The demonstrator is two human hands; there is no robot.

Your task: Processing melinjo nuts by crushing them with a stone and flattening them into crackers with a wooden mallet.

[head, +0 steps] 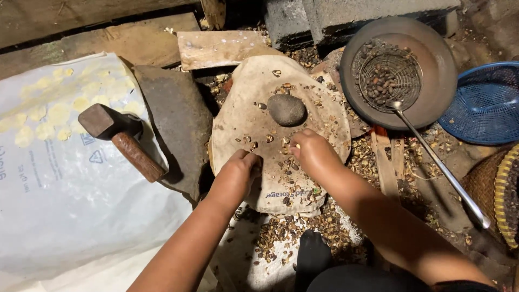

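Note:
A dirty cloth point(254, 92) is spread over a mound, strewn with broken nut shells and kernels. A smooth grey stone point(286, 110) rests on it near the top. My left hand point(238, 172) lies on the cloth's lower left with fingers curled downward. My right hand point(311, 151) sits just below the stone, fingertips pinching a small pale kernel point(296, 146). Loose shells point(281, 230) pile up below the cloth.
A hammer with a wooden handle point(121, 138) lies on a white sack point(59, 184) at left. A dark pan point(432, 70) holds a wire skimmer ladle point(390, 75) with nuts. A blue basket point(486, 103) and woven basket point(500, 192) stand at right. Concrete blocks point(346, 16) at the back.

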